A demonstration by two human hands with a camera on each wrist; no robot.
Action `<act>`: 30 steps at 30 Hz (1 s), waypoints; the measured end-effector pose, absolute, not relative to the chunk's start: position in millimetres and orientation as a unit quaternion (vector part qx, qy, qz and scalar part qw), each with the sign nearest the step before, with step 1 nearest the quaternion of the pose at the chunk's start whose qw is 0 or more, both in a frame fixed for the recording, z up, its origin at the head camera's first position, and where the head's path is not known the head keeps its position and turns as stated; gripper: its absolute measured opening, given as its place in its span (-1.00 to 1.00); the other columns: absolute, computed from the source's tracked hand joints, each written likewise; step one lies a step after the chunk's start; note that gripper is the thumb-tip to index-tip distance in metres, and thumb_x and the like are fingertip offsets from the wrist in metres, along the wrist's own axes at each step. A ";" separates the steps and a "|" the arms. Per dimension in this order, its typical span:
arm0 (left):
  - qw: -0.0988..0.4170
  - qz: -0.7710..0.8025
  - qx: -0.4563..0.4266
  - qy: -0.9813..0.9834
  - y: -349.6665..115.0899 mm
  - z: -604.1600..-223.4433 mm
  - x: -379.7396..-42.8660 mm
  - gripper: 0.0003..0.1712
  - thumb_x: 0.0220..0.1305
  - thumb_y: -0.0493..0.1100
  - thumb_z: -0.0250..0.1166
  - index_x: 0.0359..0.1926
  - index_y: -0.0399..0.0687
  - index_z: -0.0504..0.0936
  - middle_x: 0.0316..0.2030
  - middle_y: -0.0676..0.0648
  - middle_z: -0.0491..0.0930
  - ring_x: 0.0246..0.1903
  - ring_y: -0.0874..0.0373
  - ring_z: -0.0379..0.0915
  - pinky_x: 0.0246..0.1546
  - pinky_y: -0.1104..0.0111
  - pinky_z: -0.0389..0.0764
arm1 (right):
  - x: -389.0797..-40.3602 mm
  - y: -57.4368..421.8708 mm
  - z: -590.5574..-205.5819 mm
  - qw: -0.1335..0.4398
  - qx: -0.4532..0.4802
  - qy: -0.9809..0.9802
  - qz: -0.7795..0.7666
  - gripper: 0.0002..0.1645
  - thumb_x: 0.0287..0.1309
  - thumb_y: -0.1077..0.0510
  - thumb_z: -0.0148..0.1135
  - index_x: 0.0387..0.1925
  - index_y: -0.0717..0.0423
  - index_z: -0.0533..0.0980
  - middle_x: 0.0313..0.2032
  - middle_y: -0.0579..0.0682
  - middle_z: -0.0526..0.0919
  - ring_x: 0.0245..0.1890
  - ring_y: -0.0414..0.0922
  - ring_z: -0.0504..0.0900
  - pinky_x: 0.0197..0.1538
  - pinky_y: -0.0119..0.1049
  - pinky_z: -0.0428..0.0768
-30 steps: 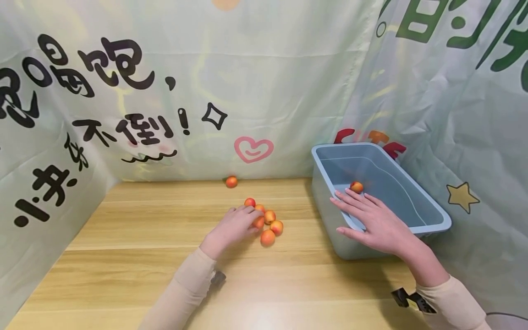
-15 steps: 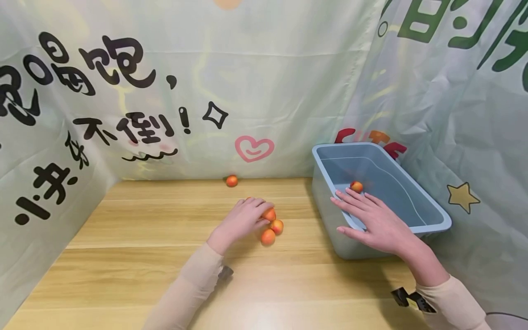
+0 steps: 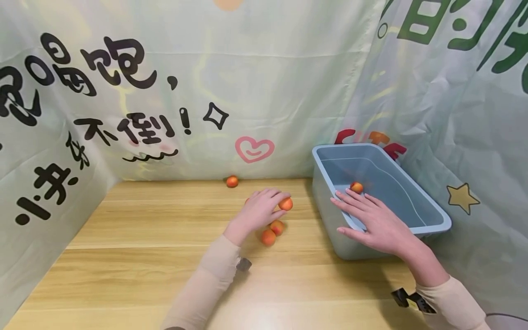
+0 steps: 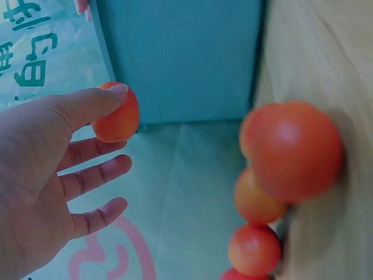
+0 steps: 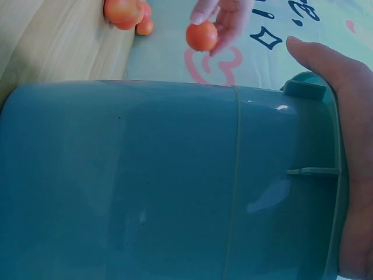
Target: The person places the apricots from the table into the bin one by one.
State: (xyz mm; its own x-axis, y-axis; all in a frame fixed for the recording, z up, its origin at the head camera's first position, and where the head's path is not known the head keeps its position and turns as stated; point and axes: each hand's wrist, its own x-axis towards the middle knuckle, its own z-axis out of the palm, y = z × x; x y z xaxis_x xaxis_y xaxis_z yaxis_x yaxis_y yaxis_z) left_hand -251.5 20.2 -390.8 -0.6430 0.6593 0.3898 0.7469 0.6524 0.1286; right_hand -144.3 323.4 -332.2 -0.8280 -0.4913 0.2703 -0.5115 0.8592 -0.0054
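My left hand (image 3: 257, 211) pinches an orange-red apricot (image 3: 286, 204) between thumb and fingertips, above the wooden table. In the left wrist view this apricot (image 4: 118, 121) sits under the thumb while the other fingers stay spread. Below the hand lie more apricots (image 3: 268, 237), several of them in a row in the left wrist view; the hand hides some from the head. My right hand (image 3: 373, 224) rests on the near-left rim of a blue plastic bin (image 3: 330, 206), fingers straight and spread. Inside the bin lies one apricot (image 3: 356, 187).
A single apricot (image 3: 232, 181) lies at the table's back edge, against the printed cloth (image 3: 288, 91). Cloth walls also rise at the left and right. The bin stands at the table's right side, its tall wall facing the apricots.
My left hand has taken an apricot from the cluster and moved right and slightly away with it, toward the bin. My right hand has stayed on the rim.
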 end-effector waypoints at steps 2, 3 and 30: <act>0.155 -0.149 -0.391 -0.895 26.0 -386.0 -252.1 -0.46 0.29 0.08 0.29 0.26 0.16 0.47 0.14 0.05 0.55 0.16 0.08 0.47 0.09 0.09 0.50 | -144.0 323.4 -332.3 0.130 0.262 -0.955 0.039 -0.16 0.17 -0.33 0.20 0.44 -0.26 0.23 0.45 -0.01 0.27 0.48 -0.04 0.19 0.31 0.09 0.22; 0.155 -0.153 -0.391 -0.894 28.8 -383.7 -252.5 -0.47 0.29 0.08 0.28 0.26 0.16 0.47 0.14 0.05 0.55 0.17 0.08 0.47 0.10 0.10 0.50 | -143.9 323.4 -332.4 0.130 0.262 -0.956 0.039 -0.16 0.17 -0.33 0.20 0.44 -0.25 0.23 0.45 -0.01 0.27 0.47 -0.03 0.20 0.31 0.09 0.22; 0.193 -0.206 -0.389 -0.877 95.8 -337.7 -280.3 -0.44 0.31 0.10 0.26 0.29 0.18 0.45 0.10 0.07 0.54 0.04 0.14 0.49 -0.05 0.27 0.58 | -143.4 322.4 -332.3 0.128 0.255 -0.958 0.043 -0.16 0.14 -0.31 0.23 0.43 -0.26 0.25 0.43 0.03 0.31 0.48 -0.06 0.20 0.31 0.13 0.24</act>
